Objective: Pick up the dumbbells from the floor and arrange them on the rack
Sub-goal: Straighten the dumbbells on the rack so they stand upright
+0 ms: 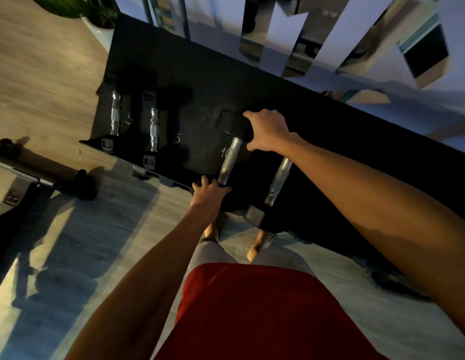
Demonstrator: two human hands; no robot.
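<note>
While both hands steady it, the dumbbell [230, 162] lies on the rack [174, 63] by a chalked "10" [224, 152], off the floor [44, 74].

Head view:
- Right hand [267, 132]: fingers wrapped over the far head. Likely guiding that end into its slot.
- Left hand [209, 192]: fingers bent over the near head at the rack's front edge, thumb spread. Probably there to stop it rolling off.
- Second dumbbell [278, 178] lies just beside the first and parallel, so the pair sits together.
- Two small dumbbells [154, 131] rest further left beside chalked "5" marks, so the rack seems sorted by weight.
- Bare feet are below the front edge, so a slip would be risky.
</note>
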